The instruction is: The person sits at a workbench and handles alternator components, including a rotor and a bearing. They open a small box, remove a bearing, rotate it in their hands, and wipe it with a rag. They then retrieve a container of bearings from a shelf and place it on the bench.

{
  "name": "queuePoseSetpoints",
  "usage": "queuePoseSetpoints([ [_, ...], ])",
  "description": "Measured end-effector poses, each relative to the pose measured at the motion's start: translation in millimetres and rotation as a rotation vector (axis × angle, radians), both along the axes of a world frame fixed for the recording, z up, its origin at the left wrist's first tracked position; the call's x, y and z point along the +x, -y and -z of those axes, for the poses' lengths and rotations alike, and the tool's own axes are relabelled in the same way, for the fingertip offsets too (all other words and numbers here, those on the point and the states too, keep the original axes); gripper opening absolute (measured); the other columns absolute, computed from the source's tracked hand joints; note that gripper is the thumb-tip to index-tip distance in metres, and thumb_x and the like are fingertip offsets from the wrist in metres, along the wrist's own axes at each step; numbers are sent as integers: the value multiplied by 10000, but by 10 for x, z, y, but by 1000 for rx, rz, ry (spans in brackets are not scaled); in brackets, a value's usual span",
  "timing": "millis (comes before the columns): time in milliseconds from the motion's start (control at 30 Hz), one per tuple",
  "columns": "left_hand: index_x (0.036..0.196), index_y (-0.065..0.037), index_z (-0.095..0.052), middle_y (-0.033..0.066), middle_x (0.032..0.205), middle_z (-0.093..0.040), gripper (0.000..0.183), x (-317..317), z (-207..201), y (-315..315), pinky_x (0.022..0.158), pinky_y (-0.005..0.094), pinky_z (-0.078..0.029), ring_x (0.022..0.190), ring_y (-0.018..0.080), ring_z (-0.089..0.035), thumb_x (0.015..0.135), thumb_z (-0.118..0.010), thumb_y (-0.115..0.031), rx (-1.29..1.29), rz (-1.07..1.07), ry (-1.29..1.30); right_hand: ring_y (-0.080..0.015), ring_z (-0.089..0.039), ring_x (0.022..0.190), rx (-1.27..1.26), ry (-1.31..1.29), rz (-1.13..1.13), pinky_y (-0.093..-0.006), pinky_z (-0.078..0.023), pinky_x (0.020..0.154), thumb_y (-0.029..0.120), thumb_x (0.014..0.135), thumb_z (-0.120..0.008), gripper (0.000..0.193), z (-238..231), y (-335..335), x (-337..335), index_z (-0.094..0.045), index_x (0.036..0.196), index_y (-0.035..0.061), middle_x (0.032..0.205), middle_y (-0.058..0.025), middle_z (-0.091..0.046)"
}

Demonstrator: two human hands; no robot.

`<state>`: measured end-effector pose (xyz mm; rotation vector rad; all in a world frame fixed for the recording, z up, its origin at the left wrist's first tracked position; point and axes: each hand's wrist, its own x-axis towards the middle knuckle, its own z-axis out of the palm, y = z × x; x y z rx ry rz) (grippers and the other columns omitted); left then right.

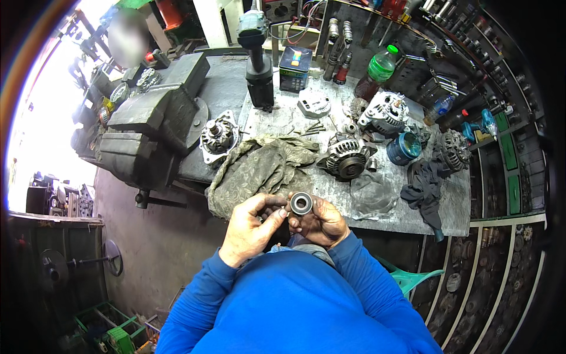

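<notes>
A ball bearing (294,205), a metal ring with a dark seal and an open bore, is held up in front of my body at the bench's near edge. My right hand (327,223) grips it from the right, with thumb and fingers curled round its edge. From the left, my left hand (254,229) pinches at the rim, thumb and fingertips closed together. A crumpled patterned cloth (259,171) lies just beyond my left hand. Past the bearing sits an alternator part with a pulley (350,162).
The metal bench (436,219) carries a bench vise (156,118), another alternator part (219,137), a cordless impact wrench (258,76), a box (295,69), a green-capped bottle (382,65), a blue container (404,147) and a dark rag (425,192). Shelves of parts (471,289) stand at the right.
</notes>
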<state>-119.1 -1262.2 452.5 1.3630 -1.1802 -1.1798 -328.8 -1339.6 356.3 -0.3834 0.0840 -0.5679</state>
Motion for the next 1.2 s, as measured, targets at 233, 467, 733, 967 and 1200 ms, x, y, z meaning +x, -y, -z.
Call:
queuePoseSetpoints([
  [233,1224,25,-691,92,1031,-778,305,83,266,-92,789,276,-602,885,142,-748,1055,-735,-225,434,-66,-662,-229,-677,1030,-1255,-829,420,-342,-565,872,73,876,-769,590,-549,-30,86,-628,1446,8,1198,-138,-681],
  [467,1292,40,-654,128,1116,-771,311,78,594,-84,793,289,-626,905,174,-770,1070,-698,-173,480,-42,-857,-237,-691,1043,-1249,-954,482,-362,-583,877,66,808,-820,624,-581,-83,116,-640,1397,-37,1178,-150,-676],
  [733,1276,42,-632,144,1120,-765,268,13,905,2,793,316,-672,909,212,-793,1066,-684,-116,513,-78,-859,-81,-568,800,-713,-1008,230,-258,-533,737,40,860,-763,546,-134,-98,30,-656,1386,-56,1059,-48,-662],
  [967,1288,34,-625,126,1117,-762,287,-16,874,51,803,293,-639,920,186,-775,1074,-688,-145,536,-72,-812,-51,-607,813,-641,-977,198,-222,-535,728,24,955,-779,561,34,-73,-25,-594,1482,-26,944,12,-673],
  [1200,1275,25,-632,116,1116,-763,257,12,914,68,802,285,-645,919,177,-778,1082,-673,-140,545,-52,-799,-77,-555,794,-635,-961,254,-251,-518,749,45,898,-787,535,34,-60,5,-668,1415,-22,966,-3,-638],
])
